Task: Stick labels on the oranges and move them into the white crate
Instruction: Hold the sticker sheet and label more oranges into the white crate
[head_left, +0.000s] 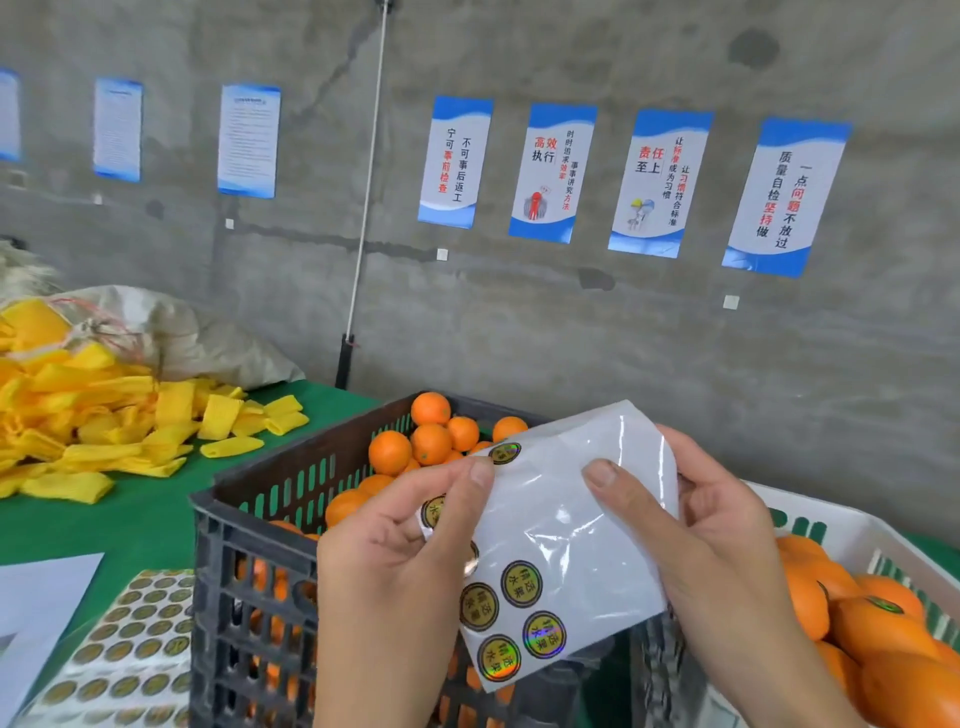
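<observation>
You've got the label sheet (571, 525) pinched in both hands, left hand (410, 561) peeling a label (505, 452) right at its thumb, right hand (717, 525) bracing.

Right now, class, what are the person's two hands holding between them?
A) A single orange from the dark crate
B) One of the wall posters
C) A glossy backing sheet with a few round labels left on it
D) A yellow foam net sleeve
C: the left hand and right hand both pinch the glossy backing sheet, which carries several round labels near its lower edge.
</observation>
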